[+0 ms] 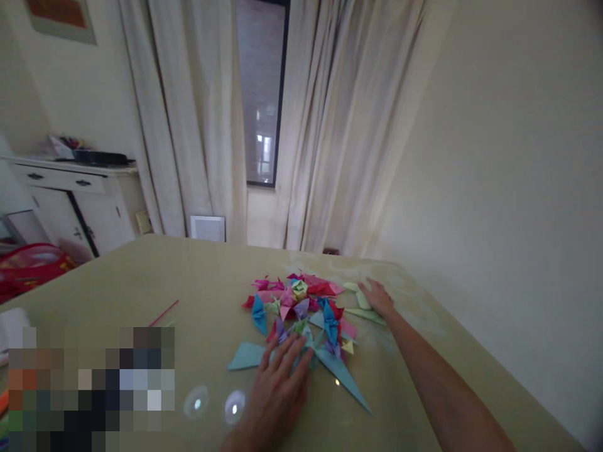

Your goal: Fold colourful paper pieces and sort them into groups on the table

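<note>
A heap of small folded paper figures (301, 301) in pink, red, blue, purple and pale green lies on the glossy beige table (188, 282). My left hand (277, 389) rests flat, fingers spread, on a large light-blue folded paper piece (330, 370) at the heap's near edge. My right hand (377, 296) reaches to the heap's far right side, fingers stretched out over pale green paper pieces (365, 312). Neither hand grips anything.
A thin pink stick (164, 312) lies on the table to the left of the heap. A white cabinet (75, 201) stands at the left wall, with a red object (28, 267) in front. Curtains and a window are behind the table. A blurred patch covers the lower left.
</note>
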A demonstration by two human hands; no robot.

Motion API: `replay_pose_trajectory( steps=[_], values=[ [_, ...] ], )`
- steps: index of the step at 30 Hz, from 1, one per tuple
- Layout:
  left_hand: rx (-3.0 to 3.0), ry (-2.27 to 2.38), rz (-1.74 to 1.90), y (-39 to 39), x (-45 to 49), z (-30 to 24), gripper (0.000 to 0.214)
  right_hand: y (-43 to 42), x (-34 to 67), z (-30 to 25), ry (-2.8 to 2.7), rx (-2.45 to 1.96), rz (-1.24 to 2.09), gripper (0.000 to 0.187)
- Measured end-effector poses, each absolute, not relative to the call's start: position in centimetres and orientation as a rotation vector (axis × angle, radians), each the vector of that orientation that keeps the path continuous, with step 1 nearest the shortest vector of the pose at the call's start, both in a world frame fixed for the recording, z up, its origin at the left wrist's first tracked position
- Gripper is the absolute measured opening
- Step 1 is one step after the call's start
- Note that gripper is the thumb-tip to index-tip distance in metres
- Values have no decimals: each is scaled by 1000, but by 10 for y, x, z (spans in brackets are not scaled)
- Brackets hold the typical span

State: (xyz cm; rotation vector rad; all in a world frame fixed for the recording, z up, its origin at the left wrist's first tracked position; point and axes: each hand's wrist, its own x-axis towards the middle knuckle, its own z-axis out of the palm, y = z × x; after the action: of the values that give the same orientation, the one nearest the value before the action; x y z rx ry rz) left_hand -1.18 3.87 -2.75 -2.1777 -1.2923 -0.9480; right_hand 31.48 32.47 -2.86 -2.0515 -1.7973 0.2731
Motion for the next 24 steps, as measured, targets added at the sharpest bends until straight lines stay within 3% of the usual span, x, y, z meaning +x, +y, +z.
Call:
replay_pose_trajectory(
  steps=[7, 12, 19, 24],
  values=[
    [-1694, -1953, -1036, 57, -54, -41, 48, 391, 244, -31, -2003, -1650, 559, 58],
    [-1831, -2083, -1315, 64, -67, -44, 53, 400, 170, -25, -2219, -1282, 758, 60],
    [-1822, -2036, -1352, 62, -67, -40, 54, 322, 75, -19, -2543, -676, 1018, 40],
    [-1786, -1873, -1293, 57, -70, -39, 49, 262, 77, 0, -2661, -438, 1066, 44]
  ],
)
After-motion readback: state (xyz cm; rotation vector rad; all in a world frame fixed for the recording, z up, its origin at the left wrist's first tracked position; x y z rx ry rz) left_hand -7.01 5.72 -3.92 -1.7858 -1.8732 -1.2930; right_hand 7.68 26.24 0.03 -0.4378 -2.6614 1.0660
